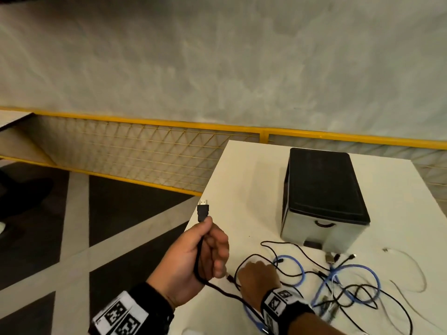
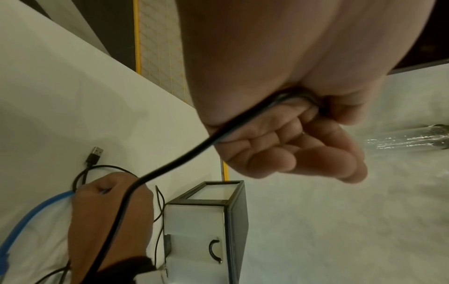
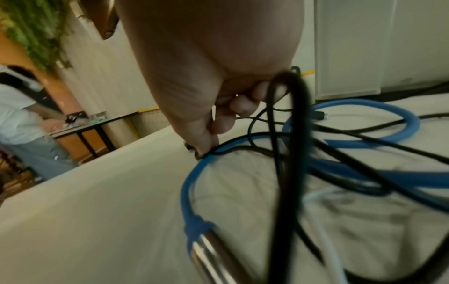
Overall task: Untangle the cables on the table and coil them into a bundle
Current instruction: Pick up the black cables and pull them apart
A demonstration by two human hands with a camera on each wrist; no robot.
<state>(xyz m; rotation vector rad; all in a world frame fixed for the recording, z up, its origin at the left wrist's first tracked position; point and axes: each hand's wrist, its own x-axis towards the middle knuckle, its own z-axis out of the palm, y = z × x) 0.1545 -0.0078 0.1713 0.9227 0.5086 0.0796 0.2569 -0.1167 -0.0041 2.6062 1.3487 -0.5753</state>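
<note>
My left hand [image 1: 210,240] is raised over the table's left edge, fingers curled round a thick black cable [image 1: 199,259]. Its HDMI plug [image 1: 203,211] sticks up above the thumb. That cable [image 2: 170,169] runs down past my right wrist. My right hand [image 1: 256,274] is down on the white table [image 1: 242,177]. Its fingertips [image 3: 213,134] pinch a thin black cable [image 3: 233,149] whose USB plug [image 2: 94,157] lies just beyond. To its right lies a tangle of black, white and blue cables [image 1: 338,286]. A blue cable [image 3: 192,182] with a metal plug loops under the wrist.
A grey box with a black lid [image 1: 324,189] and a drawer handle stands behind the tangle. A thin white cable [image 1: 411,262] trails toward the right. The table's left edge drops to dark floor, and a yellow mesh fence [image 1: 145,151] runs behind. A person [image 3: 19,107] stands far off.
</note>
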